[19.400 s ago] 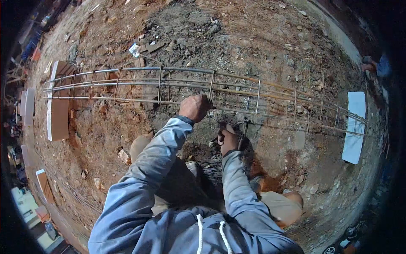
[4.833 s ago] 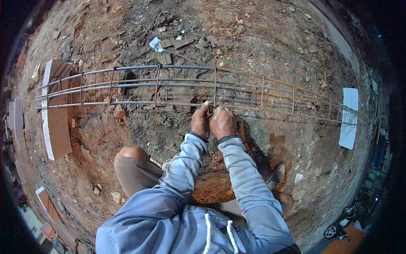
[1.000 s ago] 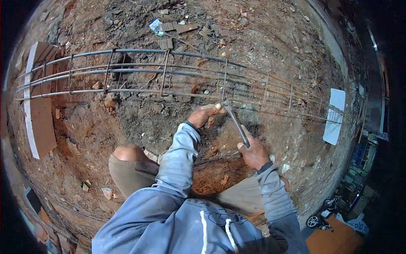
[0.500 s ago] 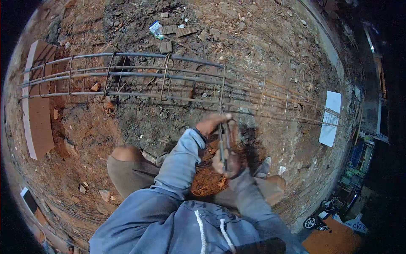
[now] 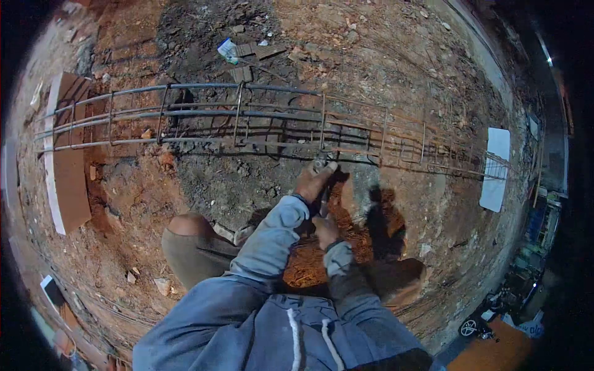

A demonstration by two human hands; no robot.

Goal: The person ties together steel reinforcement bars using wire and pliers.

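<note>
A long rebar cage (image 5: 272, 114) of straight bars and square stirrups spans the ground ahead of me. Just below its near bar is the head of a pair of pincers (image 5: 320, 164), close to a stirrup. My left hand (image 5: 313, 181) is closed around the upper part of the pincers, thumb towards the cage. Nearer my body, my right hand (image 5: 326, 230) grips the handle end. Whether the jaws hold any tie wire is too small to tell.
A brown-and-white board (image 5: 69, 167) lies under the cage's left end, a white panel (image 5: 496, 170) under its right end. Brick pieces (image 5: 270, 51) and a blue-white packet (image 5: 228, 51) lie beyond it. My bent knee (image 5: 189, 225) is at left.
The pincers' handles, seen spread apart before, now look closed together. My right hand has moved slightly left, and the left hand sits near the pincers' head. The view has shifted slightly.
</note>
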